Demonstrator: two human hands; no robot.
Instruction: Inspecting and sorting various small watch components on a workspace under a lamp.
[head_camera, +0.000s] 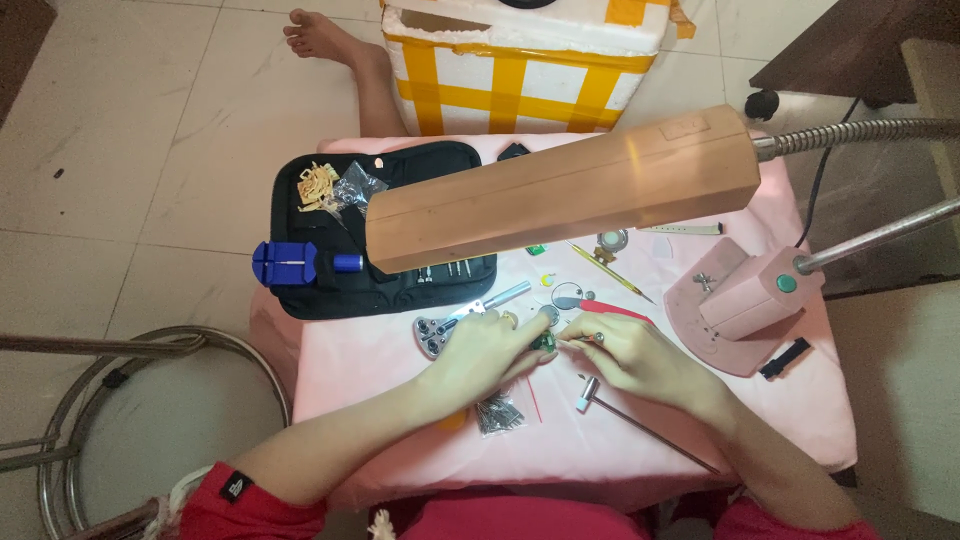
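— Two hands meet at the middle of the pink bench (400, 390) in the one view we have, the head camera looking straight down. What are they on?

— A small dark piece with a green glint, the small part (545, 343), likely a watch part, though it is too small to tell. It sits on the bench just under the long lamp head (560, 188), between both sets of fingertips.

— And each grip?

— The left hand (487, 352) has its fingers pressed together on the small part, pinning it from the left. The right hand (625, 352) is closed in a pinch at the part's right edge; whether it pinches the part itself or a fine tool, I cannot tell.

— How would that piece handle?

— My guess: very light, stiff, fragile and apt to skid on the cloth. Best taken by its rim, with fingertips only and little force.

— What lies about them?

— A metal wrench tool (468, 318) touches the left knuckles. A small hammer (640, 425) lies just below the right hand, and a clear packet of tiny parts (498, 412) sits below the left. Further off, a black tool pouch (390, 240) carries a blue tool (300, 264). The lamp base (745, 310) stands to the right, and a foam box with yellow tape (525, 65) is on the floor beyond.
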